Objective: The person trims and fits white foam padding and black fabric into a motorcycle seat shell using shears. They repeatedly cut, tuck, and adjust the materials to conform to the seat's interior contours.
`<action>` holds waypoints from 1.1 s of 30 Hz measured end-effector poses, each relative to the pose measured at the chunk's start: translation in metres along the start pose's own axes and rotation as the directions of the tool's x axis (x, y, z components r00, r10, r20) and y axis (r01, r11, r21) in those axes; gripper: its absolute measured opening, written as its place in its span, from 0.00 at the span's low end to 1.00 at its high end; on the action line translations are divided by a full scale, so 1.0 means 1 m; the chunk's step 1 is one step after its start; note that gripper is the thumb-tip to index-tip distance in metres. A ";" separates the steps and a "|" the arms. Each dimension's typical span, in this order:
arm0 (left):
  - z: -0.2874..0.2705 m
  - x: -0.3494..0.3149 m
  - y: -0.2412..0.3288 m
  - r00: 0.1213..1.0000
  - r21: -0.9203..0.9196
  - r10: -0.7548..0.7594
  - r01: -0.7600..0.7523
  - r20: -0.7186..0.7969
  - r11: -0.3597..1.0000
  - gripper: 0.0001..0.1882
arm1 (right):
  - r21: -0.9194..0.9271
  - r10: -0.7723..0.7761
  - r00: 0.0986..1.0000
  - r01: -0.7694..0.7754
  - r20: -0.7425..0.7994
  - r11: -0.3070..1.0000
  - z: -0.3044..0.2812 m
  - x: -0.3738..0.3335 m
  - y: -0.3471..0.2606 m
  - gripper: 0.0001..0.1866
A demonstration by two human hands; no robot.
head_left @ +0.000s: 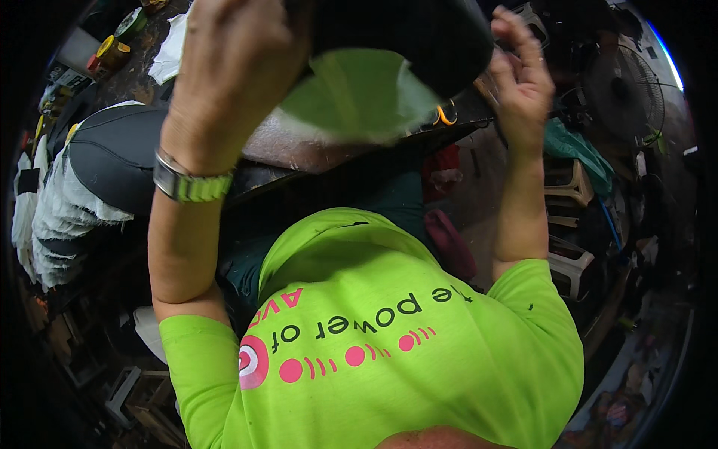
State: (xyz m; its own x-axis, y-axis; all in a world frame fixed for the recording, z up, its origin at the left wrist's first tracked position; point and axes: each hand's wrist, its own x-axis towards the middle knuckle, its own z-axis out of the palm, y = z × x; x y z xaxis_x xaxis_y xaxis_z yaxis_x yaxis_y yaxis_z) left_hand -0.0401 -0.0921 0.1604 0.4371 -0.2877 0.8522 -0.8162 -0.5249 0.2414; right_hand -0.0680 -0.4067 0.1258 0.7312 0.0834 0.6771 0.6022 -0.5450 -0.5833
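A large black piece with a smooth, curved edge is held up in front of me, cut off by the top of the view. Below its edge shows a blurred green panel; whether the two are joined I cannot tell. My left hand, with a watch on its wrist, is closed at the black piece's left side, its fingertips hidden. At the right side, my right hand is raised with fingers bent and apart, close to the edge and slightly blurred.
A dark worktable lies beneath, with orange-handled scissors near its edge. On the left sits a black padded shape with white frayed fabric. Plastic stools, a green bag and a fan stand right.
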 end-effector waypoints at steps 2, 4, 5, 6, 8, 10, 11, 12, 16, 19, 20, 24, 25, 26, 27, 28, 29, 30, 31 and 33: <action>0.004 -0.006 -0.020 0.989 0.070 -0.145 0.143 0.018 0.987 0.26 | -0.671 0.126 0.987 -0.026 0.101 0.741 -0.008 -0.024 0.041 0.26; 0.012 -0.029 -0.034 0.908 0.172 -0.385 0.358 0.164 0.918 0.32 | -0.915 0.474 0.875 -0.107 0.099 0.388 -0.011 -0.058 0.076 0.28; 0.017 -0.045 -0.038 0.765 0.272 -0.579 0.515 0.282 0.813 0.37 | -0.957 0.658 0.751 -0.150 0.053 0.249 -0.014 -0.074 0.090 0.27; 0.024 -0.061 -0.038 0.782 0.336 -0.543 0.445 0.306 0.830 0.37 | -0.922 0.599 0.798 -0.182 0.064 0.342 -0.018 -0.086 0.105 0.28; 0.035 -0.085 -0.039 0.650 0.530 -0.648 0.415 0.396 0.740 0.39 | -0.846 0.442 0.896 -0.211 0.034 0.491 -0.020 -0.099 0.128 0.29; 0.036 -0.096 -0.042 0.643 0.500 -0.661 0.456 0.387 0.737 0.39 | -0.845 0.458 0.888 -0.207 0.049 0.493 -0.021 -0.096 0.135 0.29; 0.035 -0.098 -0.043 0.609 0.495 -0.686 0.488 0.397 0.719 0.39 | -0.853 0.464 0.885 -0.210 0.042 0.477 -0.020 -0.089 0.129 0.29; 0.033 -0.097 -0.045 0.637 0.483 -0.665 0.473 0.390 0.737 0.39 | -0.713 0.503 0.864 -0.346 0.012 0.611 -0.019 -0.081 0.118 0.29; 0.027 -0.091 -0.051 0.595 0.439 -0.665 0.501 0.452 0.746 0.38 | 0.052 0.485 0.873 -0.487 0.050 0.872 0.001 -0.046 0.021 0.28; 0.028 -0.092 -0.058 0.561 0.384 -0.680 0.563 0.472 0.732 0.37 | 0.168 0.165 0.984 -0.174 0.064 0.970 0.057 -0.037 -0.035 0.30; 0.028 -0.094 -0.060 0.568 0.362 -0.670 0.568 0.477 0.739 0.37 | 0.002 0.117 0.959 -0.122 0.260 0.993 0.081 -0.034 -0.040 0.30; 0.027 -0.101 -0.065 0.573 0.325 -0.673 0.596 0.468 0.734 0.35 | -0.287 0.216 0.742 -0.034 0.635 0.957 0.111 -0.031 -0.034 0.31; 0.027 -0.102 -0.065 0.585 0.314 -0.663 0.591 0.467 0.743 0.34 | -0.202 0.138 0.812 -0.026 0.568 0.979 0.111 -0.030 -0.031 0.32; 0.026 -0.103 -0.064 0.562 0.330 -0.677 0.600 0.476 0.729 0.34 | -0.096 0.053 0.840 -0.001 0.540 0.995 0.113 -0.033 -0.031 0.32; 0.026 -0.103 -0.064 0.565 0.331 -0.678 0.599 0.471 0.729 0.33 | -0.018 -0.025 0.892 0.037 0.452 0.999 0.111 -0.032 -0.031 0.31; 0.026 -0.103 -0.062 0.581 0.329 -0.677 0.597 0.453 0.732 0.33 | 0.001 -0.053 0.929 0.057 0.366 0.998 0.113 -0.035 -0.034 0.31; 0.026 -0.102 -0.061 0.562 0.328 -0.676 0.599 0.477 0.730 0.33 | -0.057 -0.022 0.907 0.051 0.421 0.997 0.114 -0.035 -0.038 0.30; 0.027 -0.101 -0.061 0.574 0.323 -0.665 0.590 0.477 0.740 0.32 | -0.182 0.062 0.872 0.032 0.485 0.983 0.117 -0.034 -0.042 0.29; 0.027 -0.097 -0.062 0.583 0.324 -0.658 0.580 0.476 0.748 0.32 | -0.327 0.193 0.804 0.001 0.563 0.945 0.121 -0.034 -0.046 0.28; 0.027 -0.091 -0.066 0.590 0.339 -0.645 0.553 0.485 0.761 0.32 | -0.374 0.262 0.789 -0.044 0.556 0.926 0.119 -0.026 -0.044 0.29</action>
State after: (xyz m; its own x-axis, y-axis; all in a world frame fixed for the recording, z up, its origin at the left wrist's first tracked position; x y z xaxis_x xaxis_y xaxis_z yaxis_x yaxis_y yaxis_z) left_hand -0.0158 -0.0526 0.0541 0.9679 -0.2197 0.1219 -0.2511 -0.8299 0.4981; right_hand -0.0755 -0.2856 0.0807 0.9128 0.3864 0.1320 0.4056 -0.8207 -0.4023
